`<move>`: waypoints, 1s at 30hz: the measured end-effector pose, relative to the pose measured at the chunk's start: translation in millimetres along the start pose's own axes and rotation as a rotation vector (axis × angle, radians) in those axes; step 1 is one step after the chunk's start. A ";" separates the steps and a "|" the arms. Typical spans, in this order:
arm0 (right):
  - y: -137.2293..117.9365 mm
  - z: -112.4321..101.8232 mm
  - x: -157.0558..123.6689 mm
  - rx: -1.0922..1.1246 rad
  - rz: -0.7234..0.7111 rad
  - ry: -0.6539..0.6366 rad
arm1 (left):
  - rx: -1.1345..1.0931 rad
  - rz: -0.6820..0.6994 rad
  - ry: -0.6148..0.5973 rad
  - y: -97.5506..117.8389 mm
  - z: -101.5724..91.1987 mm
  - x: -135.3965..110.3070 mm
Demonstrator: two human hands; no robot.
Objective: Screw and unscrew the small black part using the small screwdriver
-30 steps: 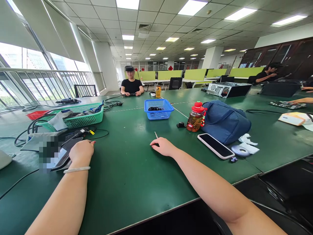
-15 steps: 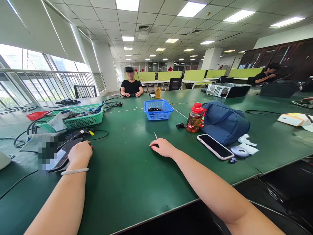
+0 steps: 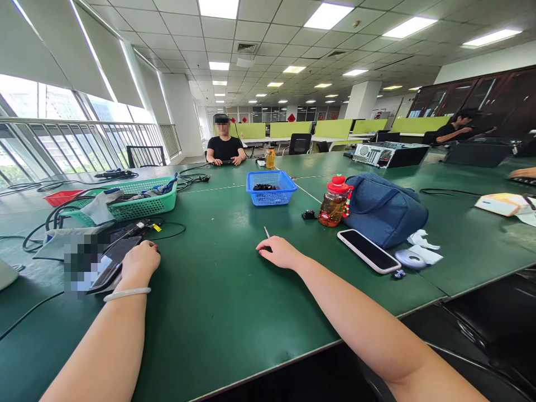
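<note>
My right hand [image 3: 280, 252] rests on the green table [image 3: 218, 290], fingers curled around a thin white stick [image 3: 267, 231] whose tip pokes out toward the blue basket [image 3: 271, 186]. My left hand [image 3: 140, 261] lies curled on the table with a white bracelet at the wrist. It touches the edge of a dark flat device [image 3: 114, 262] at the left. Whether the left fingers grip that device is hidden.
A green basket [image 3: 125, 201] with cloths and cables stands at the left. A red-capped bottle [image 3: 334, 201], a blue bag [image 3: 383, 209], a phone [image 3: 368, 250] and tissues lie at the right. One person sits at the table's far end, another at the far right.
My left hand has shifted slightly left and forward along the dark device. The right hand and the stick have stayed put.
</note>
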State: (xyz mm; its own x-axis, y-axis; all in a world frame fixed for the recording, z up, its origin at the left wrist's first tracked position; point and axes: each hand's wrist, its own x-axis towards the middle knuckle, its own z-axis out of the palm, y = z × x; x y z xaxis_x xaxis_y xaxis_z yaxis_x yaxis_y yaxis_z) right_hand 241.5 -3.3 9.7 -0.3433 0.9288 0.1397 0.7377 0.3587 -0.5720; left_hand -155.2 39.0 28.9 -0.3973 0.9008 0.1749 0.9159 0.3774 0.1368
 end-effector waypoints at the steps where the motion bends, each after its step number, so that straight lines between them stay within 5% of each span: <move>1: 0.2 0.1 0.2 0.001 -0.001 0.001 | -0.005 0.000 0.005 -0.4 0.3 0.2; 30: 3.0 1.1 1.4 -0.007 -0.019 0.002 | -0.197 0.040 0.034 -2.8 4.3 7.1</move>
State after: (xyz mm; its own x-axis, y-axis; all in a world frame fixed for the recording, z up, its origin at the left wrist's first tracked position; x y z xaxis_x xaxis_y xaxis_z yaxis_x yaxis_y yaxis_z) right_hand 242.6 -1.0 7.3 -0.3562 0.9220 0.1520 0.7352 0.3769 -0.5634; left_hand -160.3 45.2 25.6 -0.3658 0.9053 0.2160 0.9034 0.2895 0.3163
